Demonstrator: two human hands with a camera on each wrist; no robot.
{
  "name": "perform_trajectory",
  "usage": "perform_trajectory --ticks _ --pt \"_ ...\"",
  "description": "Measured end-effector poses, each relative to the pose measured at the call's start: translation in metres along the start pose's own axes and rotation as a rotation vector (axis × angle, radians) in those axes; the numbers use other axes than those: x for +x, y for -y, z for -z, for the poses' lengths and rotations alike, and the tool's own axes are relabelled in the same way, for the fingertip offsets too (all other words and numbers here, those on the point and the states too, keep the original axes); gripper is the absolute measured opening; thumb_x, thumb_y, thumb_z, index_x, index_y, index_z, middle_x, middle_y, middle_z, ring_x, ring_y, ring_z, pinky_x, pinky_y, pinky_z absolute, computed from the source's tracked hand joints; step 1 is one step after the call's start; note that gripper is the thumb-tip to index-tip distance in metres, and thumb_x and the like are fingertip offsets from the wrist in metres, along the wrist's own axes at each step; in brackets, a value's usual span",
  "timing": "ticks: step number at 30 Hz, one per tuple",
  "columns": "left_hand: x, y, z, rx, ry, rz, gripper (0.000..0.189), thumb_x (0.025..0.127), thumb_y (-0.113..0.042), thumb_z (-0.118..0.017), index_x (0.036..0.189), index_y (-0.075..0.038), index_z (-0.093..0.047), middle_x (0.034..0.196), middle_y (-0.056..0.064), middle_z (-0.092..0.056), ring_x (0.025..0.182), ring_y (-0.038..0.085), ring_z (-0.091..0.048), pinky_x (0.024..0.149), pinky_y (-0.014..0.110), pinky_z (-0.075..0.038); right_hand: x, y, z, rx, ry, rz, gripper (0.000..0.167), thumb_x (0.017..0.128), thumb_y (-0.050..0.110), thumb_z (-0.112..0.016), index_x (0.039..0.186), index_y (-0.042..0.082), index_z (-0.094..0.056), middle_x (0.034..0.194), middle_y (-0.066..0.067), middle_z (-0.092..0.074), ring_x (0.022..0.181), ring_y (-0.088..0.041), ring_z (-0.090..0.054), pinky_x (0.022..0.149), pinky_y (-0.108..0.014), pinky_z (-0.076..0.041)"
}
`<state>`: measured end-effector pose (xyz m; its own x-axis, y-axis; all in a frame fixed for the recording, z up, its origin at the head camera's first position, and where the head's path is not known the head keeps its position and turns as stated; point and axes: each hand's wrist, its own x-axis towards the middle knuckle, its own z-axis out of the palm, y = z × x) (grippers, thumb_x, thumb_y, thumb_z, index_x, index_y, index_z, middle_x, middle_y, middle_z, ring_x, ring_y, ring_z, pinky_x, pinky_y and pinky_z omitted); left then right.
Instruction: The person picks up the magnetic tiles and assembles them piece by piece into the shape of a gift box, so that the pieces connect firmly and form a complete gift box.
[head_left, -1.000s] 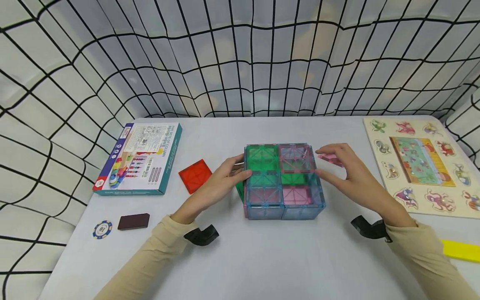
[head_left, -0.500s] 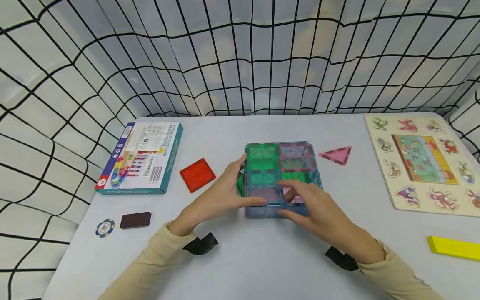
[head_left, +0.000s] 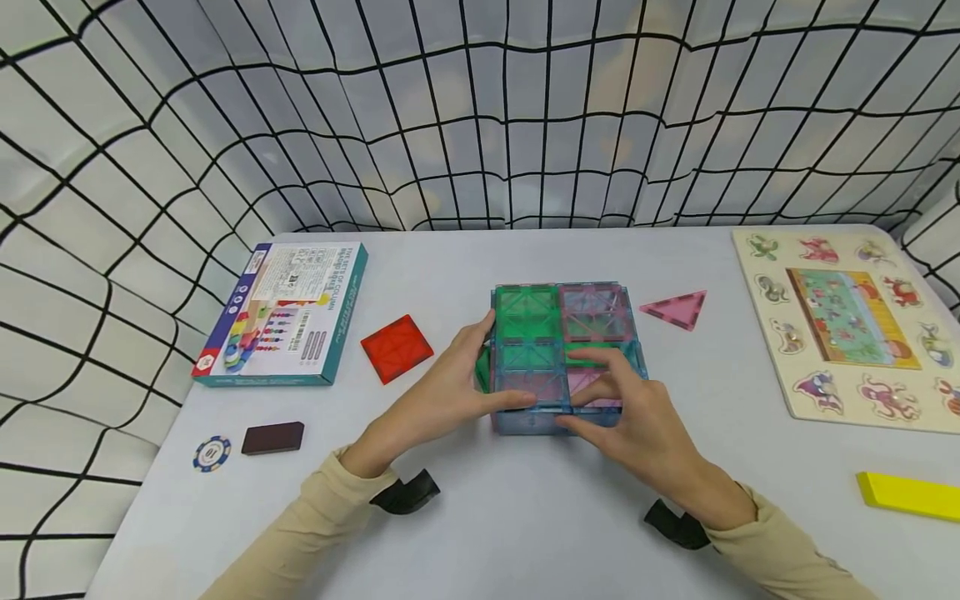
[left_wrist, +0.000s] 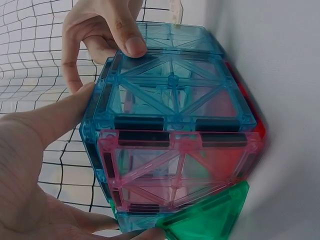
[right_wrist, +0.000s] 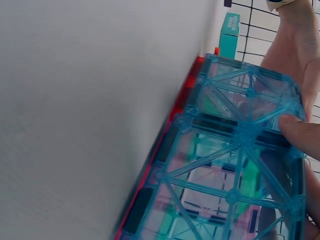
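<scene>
A low box of see-through magnetic tiles [head_left: 528, 312], in green, pink and blue, stands mid-table, its front right top square uncovered. My left hand [head_left: 435, 392] holds its left side, thumb over the top near the front and fingers toward the back. My right hand [head_left: 637, 421] pinches the front wall, with the thumb outside at the upper edge and fingers bent into the opening. That thumb lies by the seam between two blue front tiles [right_wrist: 240, 180]. A green triangular tile [left_wrist: 210, 215] leans out beside the pink side tile [left_wrist: 175, 170].
A pink triangular tile [head_left: 678, 310] lies right of the box, and a red square tile [head_left: 397, 348] left of it. Farther left are a boxed toy [head_left: 288, 312], a dark block [head_left: 272, 438] and a poker chip [head_left: 212, 454]. A puzzle board [head_left: 772, 333] and yellow block [head_left: 907, 493] occupy the right.
My right hand has let go of the pink triangular tile, leaving it on the table, and moved left to the box's front wall. My left thumb has shifted toward the box's front.
</scene>
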<state>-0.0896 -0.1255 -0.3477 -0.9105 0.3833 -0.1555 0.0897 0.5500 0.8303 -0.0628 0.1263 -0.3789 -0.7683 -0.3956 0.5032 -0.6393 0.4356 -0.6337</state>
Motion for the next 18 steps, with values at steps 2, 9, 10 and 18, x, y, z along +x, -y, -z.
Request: perform_trajectory --ticks 2,9,10,18 --pt "-0.0009 -0.0012 -0.0009 0.006 -0.006 -0.001 0.117 0.087 -0.046 -0.084 0.169 -0.014 -0.007 0.169 0.010 -0.023 0.150 0.027 -0.033 0.120 0.054 -0.036 -0.0004 -0.0011 -0.0002 -0.010 -0.012 0.017 0.080 0.063 -0.005 -0.098 0.130 0.001 -0.055 0.081 0.006 -0.078 0.076 -0.007 -0.075 0.066 -0.036 -0.062" --pt "-0.0008 -0.0038 -0.0023 0.066 -0.019 -0.044 0.106 0.093 -0.043 -0.080 0.169 -0.011 -0.014 0.170 0.011 -0.024 0.152 0.029 -0.032 0.121 0.056 -0.034 -0.0013 -0.0034 0.0014 -0.021 -0.039 0.070 0.073 0.061 -0.006 -0.098 0.120 0.001 -0.056 0.081 0.003 -0.078 0.072 -0.011 -0.076 0.065 -0.029 -0.061" --pt "-0.0003 -0.0036 -0.0024 0.075 -0.017 -0.053 0.104 0.093 -0.042 -0.079 0.168 -0.011 -0.015 0.170 0.012 -0.024 0.152 0.030 -0.032 0.121 0.057 -0.034 -0.0015 -0.0036 0.0015 -0.019 -0.040 0.077 0.073 0.060 -0.006 -0.098 0.119 0.001 -0.056 0.081 0.002 -0.078 0.072 -0.012 -0.076 0.065 -0.030 -0.061" --pt "-0.0022 -0.0015 -0.0021 0.096 0.021 -0.032 0.095 0.096 -0.047 -0.074 0.169 -0.019 -0.020 0.171 0.013 -0.021 0.153 0.032 -0.031 0.121 0.058 -0.034 -0.0007 -0.0064 0.0040 -0.010 -0.046 0.115 0.072 0.060 -0.005 -0.099 0.118 0.000 -0.057 0.082 0.005 -0.077 0.074 -0.012 -0.076 0.074 -0.023 -0.060"
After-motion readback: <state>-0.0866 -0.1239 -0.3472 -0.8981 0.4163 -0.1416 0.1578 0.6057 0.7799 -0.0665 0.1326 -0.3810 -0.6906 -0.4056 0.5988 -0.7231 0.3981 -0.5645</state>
